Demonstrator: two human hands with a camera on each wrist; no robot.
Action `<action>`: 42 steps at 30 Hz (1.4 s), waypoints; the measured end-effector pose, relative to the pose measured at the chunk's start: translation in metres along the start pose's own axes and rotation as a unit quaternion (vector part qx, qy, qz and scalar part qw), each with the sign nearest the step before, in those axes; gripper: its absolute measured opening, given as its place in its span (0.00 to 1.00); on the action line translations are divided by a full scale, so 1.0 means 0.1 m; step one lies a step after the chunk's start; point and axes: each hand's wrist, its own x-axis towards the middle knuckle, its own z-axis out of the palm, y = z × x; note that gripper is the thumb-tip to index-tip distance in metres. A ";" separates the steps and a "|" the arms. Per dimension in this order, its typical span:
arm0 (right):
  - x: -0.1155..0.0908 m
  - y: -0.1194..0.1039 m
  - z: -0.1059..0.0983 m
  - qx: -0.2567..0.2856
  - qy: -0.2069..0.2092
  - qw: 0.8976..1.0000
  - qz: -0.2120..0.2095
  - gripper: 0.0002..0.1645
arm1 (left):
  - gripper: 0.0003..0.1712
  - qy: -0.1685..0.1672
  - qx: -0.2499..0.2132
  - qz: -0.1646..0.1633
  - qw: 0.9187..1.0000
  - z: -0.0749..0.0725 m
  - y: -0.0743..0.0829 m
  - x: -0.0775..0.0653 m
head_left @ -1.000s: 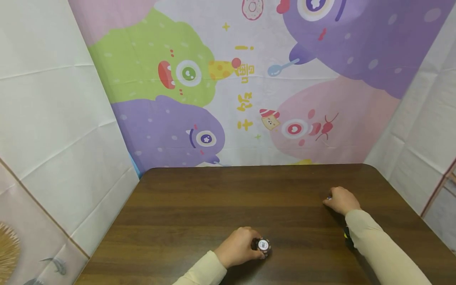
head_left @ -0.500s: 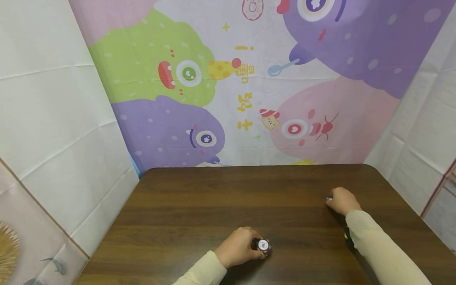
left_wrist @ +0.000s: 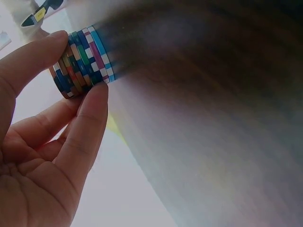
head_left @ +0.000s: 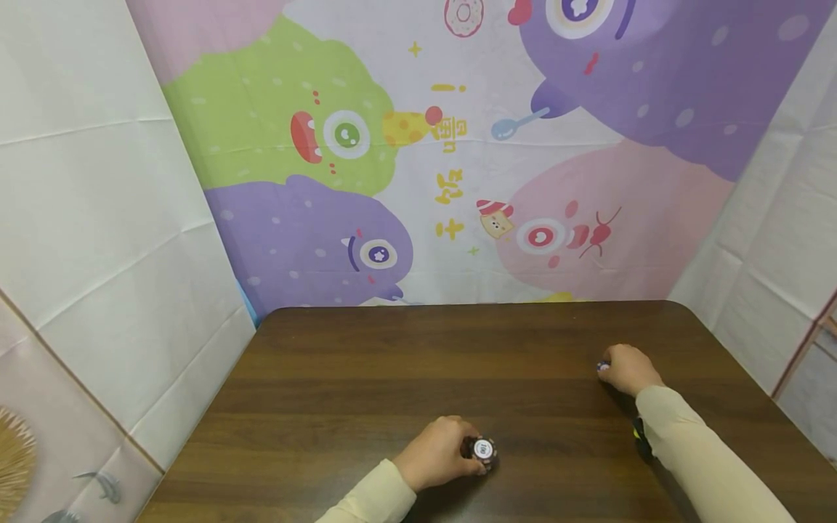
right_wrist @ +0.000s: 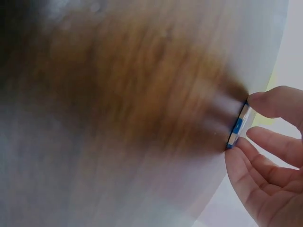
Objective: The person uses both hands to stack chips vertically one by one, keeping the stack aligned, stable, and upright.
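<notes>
A stack of poker chips (head_left: 484, 450) stands on the brown wooden table near its front middle; the top chip has a white centre marked 100. My left hand (head_left: 437, 452) grips the stack from the left side, thumb and fingers around its edge. Chips with blue, green, purple and orange edges (left_wrist: 85, 61) show in the left wrist view. Farther off to the right, my right hand (head_left: 629, 369) pinches a blue-and-white poker chip (head_left: 601, 367) between thumb and finger. That chip lies flat against the tabletop in the right wrist view, partly covered by the fingers in the head view.
The wooden table (head_left: 418, 349) ends at a cloth backdrop (head_left: 458, 269) printed with cartoon monsters. Pale cloth walls (head_left: 118, 181) stand on both sides. A small black and yellow object (head_left: 639, 430) shows beside the right sleeve, partly hidden by it.
My right hand has shifted very slightly to the right, and more of the chip it pinches shows now. My left hand and the stack have stayed in place.
</notes>
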 end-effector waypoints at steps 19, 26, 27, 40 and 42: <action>-0.09 -0.55 -0.02 0.029 0.028 0.995 -0.089 0.14 | 0.21 0.002 0.007 0.001 1.000 -0.02 0.02 -0.01; -0.25 -0.92 -0.05 0.049 0.036 0.989 -0.136 0.15 | 0.20 0.000 0.008 -0.004 1.000 -0.02 0.03 -0.01; -0.28 -0.97 -0.05 0.049 0.039 0.987 -0.146 0.15 | 0.20 0.000 0.008 -0.005 1.000 -0.02 0.03 -0.01; -0.58 -1.51 0.05 0.057 0.040 0.961 -0.269 0.11 | 0.20 0.006 -0.005 0.005 1.000 0.02 -0.02 0.00; -0.63 -1.56 0.07 0.064 0.026 0.958 -0.278 0.11 | 0.21 0.005 -0.005 0.004 1.000 0.02 -0.02 0.00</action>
